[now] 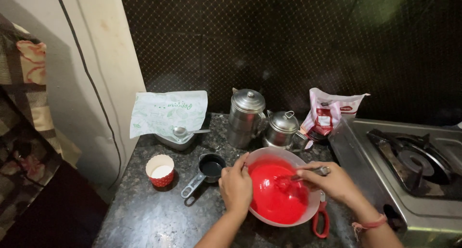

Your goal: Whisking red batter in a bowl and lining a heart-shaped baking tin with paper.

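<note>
A white bowl (269,153) full of bright red batter (274,195) sits on the dark stone counter in front of me. My left hand (236,186) grips the bowl's left rim. My right hand (332,180) holds a metal spoon (315,172) whose end dips into the batter near the bowl's right side. Red-handled scissors (321,222) lie under the bowl's right edge.
A small dark measuring cup (210,167) and a red dotted paper cup (160,170) stand to the left. Behind are a green-printed pouch (168,112) over a steel tray with a spoon, two steel pots (246,117), a red-and-white packet (328,115). A gas stove (409,166) is right.
</note>
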